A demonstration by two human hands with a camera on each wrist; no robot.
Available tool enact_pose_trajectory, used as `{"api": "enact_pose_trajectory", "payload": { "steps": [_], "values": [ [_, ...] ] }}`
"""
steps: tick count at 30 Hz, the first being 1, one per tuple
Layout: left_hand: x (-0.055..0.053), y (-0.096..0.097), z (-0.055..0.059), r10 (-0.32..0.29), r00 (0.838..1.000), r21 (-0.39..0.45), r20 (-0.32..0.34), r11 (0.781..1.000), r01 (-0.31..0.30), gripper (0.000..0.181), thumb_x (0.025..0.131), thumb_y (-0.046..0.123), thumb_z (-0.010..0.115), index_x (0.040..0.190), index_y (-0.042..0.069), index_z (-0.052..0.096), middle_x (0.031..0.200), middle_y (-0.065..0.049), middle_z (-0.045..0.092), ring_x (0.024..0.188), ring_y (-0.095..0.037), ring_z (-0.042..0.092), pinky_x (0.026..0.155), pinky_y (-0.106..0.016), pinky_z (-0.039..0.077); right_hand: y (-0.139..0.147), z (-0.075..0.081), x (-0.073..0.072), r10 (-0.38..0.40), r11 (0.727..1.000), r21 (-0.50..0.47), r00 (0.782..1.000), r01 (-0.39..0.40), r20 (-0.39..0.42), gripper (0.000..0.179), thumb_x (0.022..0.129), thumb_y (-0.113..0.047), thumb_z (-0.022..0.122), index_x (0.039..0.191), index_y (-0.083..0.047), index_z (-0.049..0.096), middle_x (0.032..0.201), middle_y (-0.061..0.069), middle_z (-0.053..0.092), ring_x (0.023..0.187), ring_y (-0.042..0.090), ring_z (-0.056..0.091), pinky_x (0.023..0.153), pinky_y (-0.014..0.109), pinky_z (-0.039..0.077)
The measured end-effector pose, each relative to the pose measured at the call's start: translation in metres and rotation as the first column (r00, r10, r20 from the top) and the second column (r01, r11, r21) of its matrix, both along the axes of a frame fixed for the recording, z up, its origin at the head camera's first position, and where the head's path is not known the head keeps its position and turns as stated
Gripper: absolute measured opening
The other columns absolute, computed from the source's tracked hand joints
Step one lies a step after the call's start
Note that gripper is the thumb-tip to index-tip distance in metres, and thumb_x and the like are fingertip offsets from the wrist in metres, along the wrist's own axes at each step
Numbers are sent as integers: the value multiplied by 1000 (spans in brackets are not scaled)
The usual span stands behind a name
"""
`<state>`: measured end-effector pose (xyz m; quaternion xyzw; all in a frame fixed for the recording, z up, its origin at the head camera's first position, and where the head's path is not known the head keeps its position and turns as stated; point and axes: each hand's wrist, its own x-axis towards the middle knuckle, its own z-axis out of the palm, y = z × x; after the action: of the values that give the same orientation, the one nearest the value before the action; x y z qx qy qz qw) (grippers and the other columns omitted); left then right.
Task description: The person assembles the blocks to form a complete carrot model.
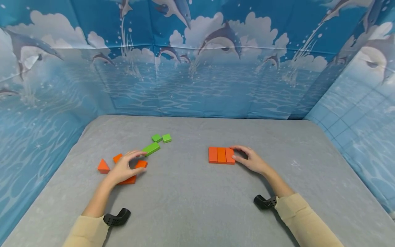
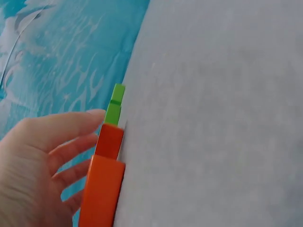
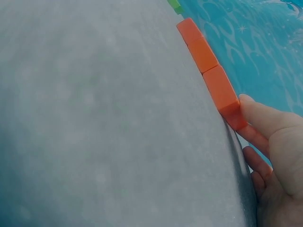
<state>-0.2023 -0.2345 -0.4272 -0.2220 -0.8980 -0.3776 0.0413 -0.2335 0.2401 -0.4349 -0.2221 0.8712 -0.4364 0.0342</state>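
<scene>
Three orange rectangular blocks [image 1: 221, 155] lie side by side in a row on the grey table. At the row's right end is my right hand [image 1: 253, 162], its thumb and forefinger touching the end block [image 3: 220, 90]. Over a loose group of orange pieces hovers my left hand [image 1: 122, 169], thumb and fingers spread apart. A small orange block [image 1: 141, 164] sits between that thumb and forefinger; I cannot tell whether they touch it. Partly under the left hand lie another orange block [image 1: 129, 180] and an orange piece [image 1: 117, 157].
An orange triangular block [image 1: 103, 166] lies left of the left hand. Beyond its fingertips is a long green block [image 1: 151, 149], with two small green blocks [image 1: 156, 138] behind. The grey table [image 1: 185, 206] is bordered at the back and sides by a dolphin-print curtain [image 1: 200, 85].
</scene>
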Motion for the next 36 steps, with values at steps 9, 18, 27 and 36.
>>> {"api": "enact_pose_trajectory", "payload": {
  "steps": [9, 18, 27, 36],
  "values": [
    [2, -10, -4, -4, 1000, 8, 12, 1000, 3, 45, 76, 15, 75, 117, 4, 60, 120, -12, 56, 112, -29, 48, 94, -43, 35, -12, 28, 16, -7, 1000, -1, 1000, 7, 20, 40, 89, -5, 57, 126, 7, 49, 129, 26, 47, 122, 41, 36, 100, 56, 24],
    [3, -11, 1, -9, 1000, -6, 26, 1000, 9, 39, 77, 11, 73, 115, 4, 62, 118, -14, 57, 110, -29, 49, 92, -37, 36, -13, 31, 15, -4, 1000, 0, 999, 4, 38, 40, 90, -6, 57, 127, 7, 48, 130, 25, 46, 124, 41, 34, 101, 57, 22],
    [0, -12, -4, 25, 999, -14, 29, 1000, -25, 34, 78, 15, 73, 110, 6, 65, 113, -11, 60, 108, -28, 51, 92, -43, 36, -14, 33, 16, -4, 1000, 8, 999, 4, 37, 40, 90, -6, 57, 127, 8, 47, 130, 26, 46, 123, 41, 35, 101, 57, 23],
    [-6, 5, 6, 8, 998, 59, 63, 998, -12, 33, 81, 20, 70, 110, 8, 63, 110, -7, 60, 97, -22, 54, 86, -43, 41, -3, 7, 2, -8, 1000, 24, 1000, 8, -4, 41, 90, -13, 58, 128, 1, 50, 130, 20, 48, 123, 37, 36, 100, 57, 24]
  ]
}}
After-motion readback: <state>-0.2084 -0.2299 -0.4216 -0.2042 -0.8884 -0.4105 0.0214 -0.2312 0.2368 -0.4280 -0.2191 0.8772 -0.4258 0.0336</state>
